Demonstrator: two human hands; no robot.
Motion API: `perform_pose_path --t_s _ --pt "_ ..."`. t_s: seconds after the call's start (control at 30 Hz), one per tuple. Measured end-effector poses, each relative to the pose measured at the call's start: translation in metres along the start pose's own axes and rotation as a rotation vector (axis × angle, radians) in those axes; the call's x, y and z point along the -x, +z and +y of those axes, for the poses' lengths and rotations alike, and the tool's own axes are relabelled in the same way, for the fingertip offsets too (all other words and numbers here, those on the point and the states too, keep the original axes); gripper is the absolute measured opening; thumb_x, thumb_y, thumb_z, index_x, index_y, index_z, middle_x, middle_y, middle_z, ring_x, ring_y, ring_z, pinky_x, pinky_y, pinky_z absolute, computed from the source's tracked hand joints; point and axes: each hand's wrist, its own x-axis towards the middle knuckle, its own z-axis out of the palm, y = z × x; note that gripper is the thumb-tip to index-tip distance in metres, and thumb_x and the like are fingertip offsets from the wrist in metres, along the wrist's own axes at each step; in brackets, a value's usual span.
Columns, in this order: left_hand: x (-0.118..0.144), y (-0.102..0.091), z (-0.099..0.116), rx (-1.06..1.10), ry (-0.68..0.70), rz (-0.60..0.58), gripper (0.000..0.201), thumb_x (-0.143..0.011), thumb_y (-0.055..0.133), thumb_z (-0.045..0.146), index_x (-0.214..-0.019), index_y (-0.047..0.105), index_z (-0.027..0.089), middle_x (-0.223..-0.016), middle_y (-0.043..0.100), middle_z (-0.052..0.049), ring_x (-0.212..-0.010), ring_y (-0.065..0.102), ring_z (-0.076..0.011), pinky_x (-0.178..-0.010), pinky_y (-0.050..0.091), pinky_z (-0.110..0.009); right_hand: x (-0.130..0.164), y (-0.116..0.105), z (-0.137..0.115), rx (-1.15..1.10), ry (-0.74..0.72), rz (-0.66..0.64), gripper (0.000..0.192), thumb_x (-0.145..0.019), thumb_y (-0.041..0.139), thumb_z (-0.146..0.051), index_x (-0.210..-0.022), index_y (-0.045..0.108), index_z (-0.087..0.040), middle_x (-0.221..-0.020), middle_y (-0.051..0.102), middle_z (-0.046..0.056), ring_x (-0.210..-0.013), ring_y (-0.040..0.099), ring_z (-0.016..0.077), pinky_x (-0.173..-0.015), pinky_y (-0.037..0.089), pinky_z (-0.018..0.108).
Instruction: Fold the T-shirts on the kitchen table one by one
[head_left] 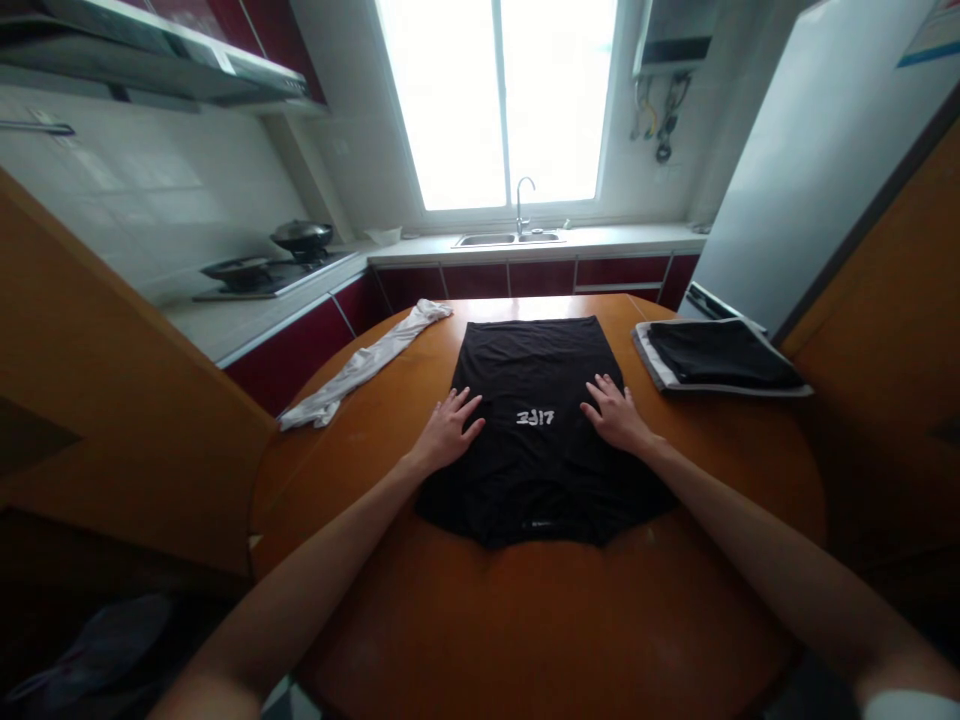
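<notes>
Our left hand (450, 432) and right hand (616, 415) rest well apart, fingers spread and clamped on nothing, one at each side edge of the black shirt (536, 365), which lies spread on the tabletop (555, 620); we judge they sit so to keep the fabric flat and even. Left of the shirt lies a bunched white cloth (364, 367), and right of it a folded pile (716, 355), both apart from it, which seems to leave us room around its edges.
</notes>
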Motion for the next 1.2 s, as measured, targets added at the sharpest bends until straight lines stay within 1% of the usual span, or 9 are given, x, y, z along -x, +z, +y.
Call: perform_pose_path --t_s 0.1,0.17,0.27,0.4,0.53,0.67,0.77,0.97,1.2 --pt "-0.001 -0.024 0.0 0.157 0.101 0.041 0.058 -0.099 0.047 0.053 -0.145 0.056 0.019 -0.154 0.049 -0.013 -0.145 0.042 -0.0291 -0.12 0.034 -0.048 0.0 -0.018 -0.004 -0.087 -0.062 0.094 0.052 -0.097 0.046 -0.038 -0.143 0.056 -0.015 -0.159 0.041 0.016 -0.151 0.029 0.0309 -0.121 0.024 0.057" --pt "0.002 -0.046 0.002 0.276 0.178 0.002 0.054 -0.096 0.052 0.055 -0.137 0.063 0.021 -0.139 0.062 -0.012 -0.128 0.059 -0.0263 -0.113 0.043 -0.041 0.0 -0.035 -0.008 -0.169 -0.116 0.161 0.046 -0.095 0.049 -0.036 -0.135 0.064 -0.017 -0.149 0.054 0.014 -0.143 0.044 0.0295 -0.118 0.034 0.05" --pt "0.015 -0.079 0.007 0.365 0.246 -0.154 0.046 -0.093 0.062 0.054 -0.124 0.072 0.022 -0.113 0.072 -0.01 -0.097 0.069 -0.0222 -0.09 0.055 -0.034 0.006 -0.061 -0.015 -0.294 -0.191 0.215 0.035 -0.094 0.054 -0.035 -0.119 0.072 -0.02 -0.123 0.07 0.012 -0.116 0.064 0.027 -0.104 0.049 0.041" --pt "0.052 -0.103 0.016 0.349 0.327 -0.392 0.035 -0.091 0.068 0.049 -0.115 0.077 0.024 -0.101 0.072 -0.007 -0.084 0.067 -0.0187 -0.074 0.053 -0.027 0.036 -0.081 -0.022 -0.37 -0.309 0.16 0.025 -0.093 0.058 -0.035 -0.106 0.076 -0.023 -0.105 0.071 0.008 -0.096 0.068 0.0235 -0.089 0.055 0.036" --pt "0.093 -0.101 0.02 0.277 0.404 -0.485 0.027 -0.094 0.067 0.041 -0.115 0.078 0.027 -0.103 0.071 -0.006 -0.09 0.067 -0.0195 -0.081 0.052 -0.027 0.085 -0.078 -0.017 -0.339 -0.462 0.027 0.02 -0.097 0.058 -0.032 -0.1 0.077 -0.025 -0.1 0.068 0.007 -0.093 0.066 0.0215 -0.085 0.054 0.035" --pt "0.12 -0.084 0.014 0.181 0.514 -0.353 0.024 -0.097 0.064 0.035 -0.116 0.076 0.025 -0.103 0.069 -0.007 -0.093 0.064 -0.0189 -0.084 0.051 -0.028 0.129 -0.065 -0.001 -0.264 -0.569 -0.056 0.018 -0.098 0.06 -0.03 -0.103 0.077 -0.027 -0.101 0.068 0.008 -0.093 0.064 0.0208 -0.082 0.053 0.035" --pt "0.132 -0.071 0.007 0.14 0.555 -0.232 0.022 -0.1 0.059 0.031 -0.113 0.076 0.024 -0.103 0.068 -0.007 -0.093 0.062 -0.0179 -0.086 0.051 -0.028 0.149 -0.06 0.013 -0.213 -0.59 -0.035 0.018 -0.095 0.066 -0.03 -0.11 0.075 -0.028 -0.105 0.068 0.008 -0.095 0.063 0.0216 -0.085 0.053 0.037" --pt "0.141 -0.061 0.002 -0.047 0.642 -0.058 0.019 -0.102 0.055 0.022 -0.108 0.073 0.023 -0.102 0.068 -0.006 -0.095 0.061 -0.017 -0.089 0.048 -0.03 0.163 -0.06 0.03 -0.075 -0.646 0.068 0.018 -0.095 0.065 -0.025 -0.112 0.072 -0.026 -0.106 0.069 0.008 -0.097 0.063 0.0224 -0.087 0.051 0.039" --pt "0.136 -0.063 0.012 -0.204 0.682 -0.059 0.018 -0.102 0.052 0.016 -0.102 0.07 0.02 -0.098 0.067 -0.005 -0.09 0.06 -0.0175 -0.084 0.045 -0.032 0.164 -0.064 0.025 0.093 -0.764 0.073 0.014 -0.097 0.058 -0.015 -0.102 0.069 -0.022 -0.099 0.069 0.005 -0.094 0.061 0.0208 -0.09 0.046 0.04"
